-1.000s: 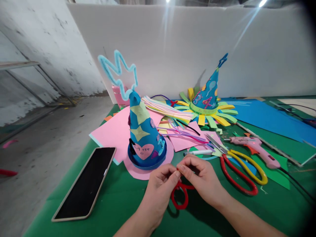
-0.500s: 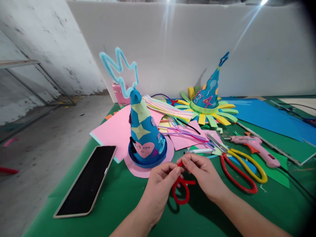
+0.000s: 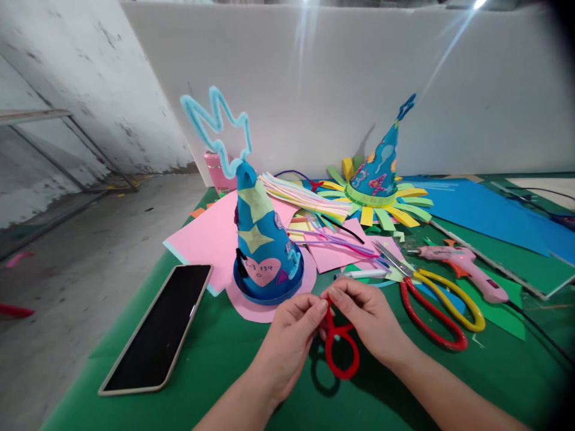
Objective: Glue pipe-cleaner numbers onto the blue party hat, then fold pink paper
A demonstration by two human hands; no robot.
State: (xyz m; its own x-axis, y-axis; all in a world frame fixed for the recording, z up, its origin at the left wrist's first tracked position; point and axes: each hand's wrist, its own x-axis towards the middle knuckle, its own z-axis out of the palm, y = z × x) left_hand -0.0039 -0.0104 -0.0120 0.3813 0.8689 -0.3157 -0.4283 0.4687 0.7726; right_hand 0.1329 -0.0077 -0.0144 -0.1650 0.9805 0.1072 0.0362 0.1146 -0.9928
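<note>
Since half a second ago, the looped end of your red pipe cleaner has swung toward your right hand. You pinch its upper end in the grip of both hands, thumbs against fingers, with your left hand close beside the right; the very tip is hidden. You hold it above the green counter, nearer to you than the blue cone hat. Just beyond your right hand lies a marker; farther right are scissors and a pink glue gun.
</note>
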